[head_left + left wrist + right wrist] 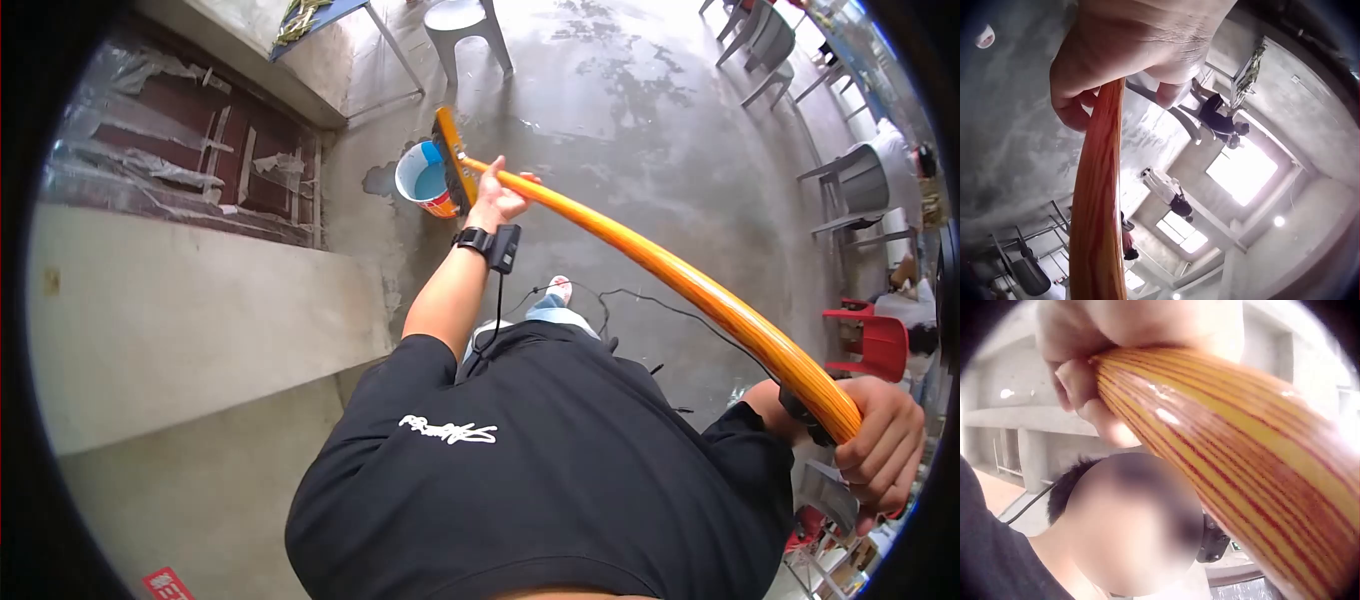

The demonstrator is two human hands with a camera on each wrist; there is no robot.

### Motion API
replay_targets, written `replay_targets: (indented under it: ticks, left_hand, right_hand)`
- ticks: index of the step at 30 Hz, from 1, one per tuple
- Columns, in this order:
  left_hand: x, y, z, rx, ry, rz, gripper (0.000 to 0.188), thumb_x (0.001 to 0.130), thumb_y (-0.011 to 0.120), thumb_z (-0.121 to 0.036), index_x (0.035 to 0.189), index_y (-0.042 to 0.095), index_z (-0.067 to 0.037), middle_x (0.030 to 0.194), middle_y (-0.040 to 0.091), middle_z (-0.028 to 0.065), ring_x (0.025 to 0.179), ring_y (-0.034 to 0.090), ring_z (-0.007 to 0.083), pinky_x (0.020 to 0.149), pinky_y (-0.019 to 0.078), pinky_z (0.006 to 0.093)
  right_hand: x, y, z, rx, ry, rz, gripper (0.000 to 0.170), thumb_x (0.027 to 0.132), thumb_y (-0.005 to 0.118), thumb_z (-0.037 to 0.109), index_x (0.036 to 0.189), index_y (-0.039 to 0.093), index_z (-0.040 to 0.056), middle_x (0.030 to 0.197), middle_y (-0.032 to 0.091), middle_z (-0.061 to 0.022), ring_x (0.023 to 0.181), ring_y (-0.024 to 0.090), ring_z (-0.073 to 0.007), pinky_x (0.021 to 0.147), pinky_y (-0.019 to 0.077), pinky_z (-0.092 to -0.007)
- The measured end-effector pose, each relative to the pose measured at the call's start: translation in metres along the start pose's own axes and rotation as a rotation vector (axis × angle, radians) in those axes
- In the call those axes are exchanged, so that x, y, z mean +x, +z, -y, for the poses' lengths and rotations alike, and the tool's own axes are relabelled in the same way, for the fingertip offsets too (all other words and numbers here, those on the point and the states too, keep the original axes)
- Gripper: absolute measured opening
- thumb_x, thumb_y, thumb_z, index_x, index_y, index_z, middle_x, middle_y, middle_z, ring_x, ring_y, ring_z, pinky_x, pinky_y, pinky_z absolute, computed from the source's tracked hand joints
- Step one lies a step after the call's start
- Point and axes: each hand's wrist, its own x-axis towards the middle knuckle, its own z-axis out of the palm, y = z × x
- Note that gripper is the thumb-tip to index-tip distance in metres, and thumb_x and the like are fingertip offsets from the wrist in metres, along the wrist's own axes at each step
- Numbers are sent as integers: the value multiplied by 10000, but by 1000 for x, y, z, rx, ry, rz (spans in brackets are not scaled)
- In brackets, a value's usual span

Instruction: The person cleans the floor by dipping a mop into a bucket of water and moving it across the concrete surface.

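A long orange wood-grain pole (660, 265) slants across the head view, with a flat orange and dark head (455, 160) at its far end. Close to that head, my left hand (493, 200) holds the pole; in the left wrist view the thumb and fingers of this hand (1129, 53) lie on either side of it. My right hand (882, 445) grips the thick near end, its fingers curled around it. From the right wrist, the striped pole end (1210, 425) looms large under the hand (1141, 331). The flat head overlaps the rim of a bucket (408, 185) holding bluish liquid.
Wet concrete floor (620, 150) stretches ahead. A white stool (465, 25) and a table leg (395, 50) stand beyond the bucket. Grey chairs (865, 185) and a red chair (880, 340) line the right. On the left runs a pale wall (200, 310). People (1169, 190) appear farther off.
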Motion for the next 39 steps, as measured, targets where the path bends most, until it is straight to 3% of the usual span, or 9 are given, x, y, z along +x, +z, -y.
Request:
replay_targets:
  ticks: [2,5,7,11,17,21,25,32,39]
  left_hand:
    - [21,-12,-26,-86,-3,-95,329,816,595,-323,862,435,-39,576,458,73,575,514,235,667,480,393]
    - [28,-25,-38,-1,96,-246,291,818,594,-290,702,423,-84,491,390,27,484,482,189,525,453,317]
    - [25,-20,-38,-175,119,-373,339,842,577,-268,614,376,-117,478,382,-13,375,415,123,435,408,268]
    - [53,-49,-48,-146,165,-452,355,877,527,-268,590,368,-133,443,346,-40,369,387,104,418,390,241]
    - [45,-41,-50,-239,110,-472,392,884,486,-311,556,366,-134,433,359,-32,367,379,111,458,396,273]
    - [45,-38,-57,-95,234,-476,360,874,452,-263,552,349,-141,438,341,-38,387,375,116,536,408,299]
    - [51,-34,-62,-13,270,-472,318,860,457,-238,575,349,-147,459,339,-38,399,369,113,542,392,305]
    - [79,-23,-71,70,237,-473,323,879,467,-262,598,360,-143,487,330,-38,441,375,114,534,380,302]
    - [137,-52,-111,141,149,-560,294,898,500,-269,655,414,-128,533,401,-12,488,419,137,539,408,322]
  right_hand:
    - [-22,-31,-3,45,57,-8,317,777,677,72,522,494,115,477,479,26,377,462,-56,401,368,-163]
    - [-56,-67,-1,38,106,-352,275,753,701,79,578,496,135,452,464,36,338,409,-65,383,365,-163]
    - [-96,-83,15,-222,207,-720,275,746,721,144,603,486,161,466,496,41,361,429,-67,424,400,-163]
    - [-163,-101,29,-226,328,-1114,268,795,666,229,680,440,147,524,431,54,490,425,-63,586,398,-225]
    - [-271,-91,40,-365,252,-1531,215,869,520,250,724,429,121,538,345,51,502,355,-63,579,335,-237]
    - [-336,-71,34,-683,285,-1979,190,857,474,230,718,430,108,545,391,34,520,416,-85,593,399,-256]
    - [-379,-45,30,-922,422,-2235,192,857,438,221,702,414,109,556,425,3,549,473,-142,633,454,-306]
    - [-398,-6,21,-904,429,-2444,232,858,425,209,648,393,118,566,432,13,565,468,-143,669,447,-325]
    - [-315,3,-41,-1103,393,-2339,241,871,460,256,680,397,124,586,408,21,569,457,-125,653,448,-308]
